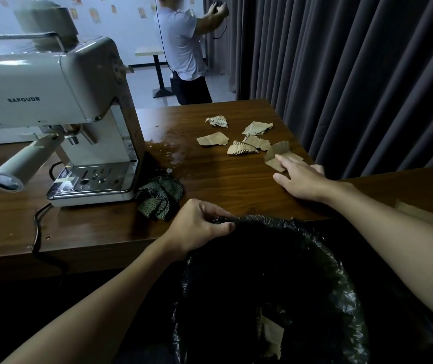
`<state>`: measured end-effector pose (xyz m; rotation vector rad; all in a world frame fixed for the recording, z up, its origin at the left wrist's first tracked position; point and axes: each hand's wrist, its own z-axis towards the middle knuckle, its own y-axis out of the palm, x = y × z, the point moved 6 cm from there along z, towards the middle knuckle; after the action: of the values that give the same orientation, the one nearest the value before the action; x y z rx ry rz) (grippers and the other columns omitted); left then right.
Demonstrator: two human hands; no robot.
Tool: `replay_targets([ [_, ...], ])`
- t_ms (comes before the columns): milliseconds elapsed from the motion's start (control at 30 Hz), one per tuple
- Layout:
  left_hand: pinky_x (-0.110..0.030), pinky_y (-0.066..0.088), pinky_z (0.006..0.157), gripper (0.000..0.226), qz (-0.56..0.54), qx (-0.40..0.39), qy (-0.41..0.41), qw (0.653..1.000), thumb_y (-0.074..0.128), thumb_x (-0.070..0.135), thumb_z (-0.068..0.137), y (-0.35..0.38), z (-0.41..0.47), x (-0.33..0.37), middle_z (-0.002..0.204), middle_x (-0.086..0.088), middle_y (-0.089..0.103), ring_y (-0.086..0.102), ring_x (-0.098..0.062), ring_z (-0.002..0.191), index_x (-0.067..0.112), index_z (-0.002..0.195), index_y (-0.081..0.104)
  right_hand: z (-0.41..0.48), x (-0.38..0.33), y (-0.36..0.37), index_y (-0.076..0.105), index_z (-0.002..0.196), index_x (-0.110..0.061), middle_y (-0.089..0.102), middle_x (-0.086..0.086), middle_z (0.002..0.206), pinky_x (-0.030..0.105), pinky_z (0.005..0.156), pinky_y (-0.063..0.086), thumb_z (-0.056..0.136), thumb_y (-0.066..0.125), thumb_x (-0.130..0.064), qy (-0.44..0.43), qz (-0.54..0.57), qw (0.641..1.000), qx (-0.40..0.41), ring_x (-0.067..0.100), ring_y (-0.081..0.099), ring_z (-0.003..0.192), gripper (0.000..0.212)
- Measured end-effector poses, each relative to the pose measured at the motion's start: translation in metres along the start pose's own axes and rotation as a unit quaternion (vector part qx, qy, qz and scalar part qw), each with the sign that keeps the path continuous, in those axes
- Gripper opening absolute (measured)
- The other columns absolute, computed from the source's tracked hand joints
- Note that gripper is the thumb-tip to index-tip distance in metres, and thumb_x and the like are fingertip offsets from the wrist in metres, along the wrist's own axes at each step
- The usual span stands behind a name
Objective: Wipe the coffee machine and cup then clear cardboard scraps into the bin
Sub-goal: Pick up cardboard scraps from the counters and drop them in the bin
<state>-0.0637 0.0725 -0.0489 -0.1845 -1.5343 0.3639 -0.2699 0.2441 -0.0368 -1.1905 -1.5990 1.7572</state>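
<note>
Bin (315, 258) rim pinched, right hand (299, 179) on scrap (278, 156)

"SAPOUDR" on coffee machine (52, 82) front

Dim room here: dark grey pleated curtain (354, 74) hangs right behind the wooden desk (210, 174), beyond the hands. Farther off, a pale wall (120, 24) dotted with small cards, a glossy light floor (218, 88), 1 small pedestal table (155, 52).

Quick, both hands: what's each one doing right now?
Left hand: closed, pinching the bin liner rim.
Right hand: open, fingers flat on the nearest scrap, no grip on it yet.
</note>
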Motion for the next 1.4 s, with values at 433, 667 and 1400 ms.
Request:
replay_targets([
  [433,-0.023,0.058,0.07,0.011,-0.012,-0.003,0.004,1.0,0.082,0.018,0.082,0.001,0.0,0.0,0.09,0.002,0.079,0.075,-0.016,0.082,0.026,0.089,0.083,-0.016,0.008,-0.015,0.06,0.095,-0.044,0.049,-0.007,0.126,0.049,0.105,0.024,0.087,0.066,-0.041,-0.011,0.084,0.994,0.069,0.023,0.038,0.128,0.01],
  [667,-0.019,0.056,0.067,0.013,-0.021,-0.013,0.002,1.0,0.082,0.022,0.082,0.001,-0.001,0.0,0.09,0.003,0.079,0.075,-0.014,0.081,0.034,0.088,0.082,-0.02,0.014,-0.013,0.034,0.141,-0.034,0.043,-0.001,0.131,0.043,0.104,0.035,0.076,0.079,-0.037,0.053,0.147,0.988,-0.007,0.02,0.045,0.118,0.079],
  [1400,-0.045,0.059,0.078,0.01,-0.005,0.013,-0.021,1.0,0.083,0.017,0.081,0.001,-0.003,0.001,0.088,-0.004,0.079,0.074,-0.028,0.085,0.02,0.091,0.082,-0.035,-0.017,-0.024,0.055,0.132,-0.021,0.06,-0.001,0.131,0.033,0.107,0.041,0.093,0.062,-0.015,-0.041,0.299,0.947,-0.106,0.015,0.052,0.126,0.039],
])
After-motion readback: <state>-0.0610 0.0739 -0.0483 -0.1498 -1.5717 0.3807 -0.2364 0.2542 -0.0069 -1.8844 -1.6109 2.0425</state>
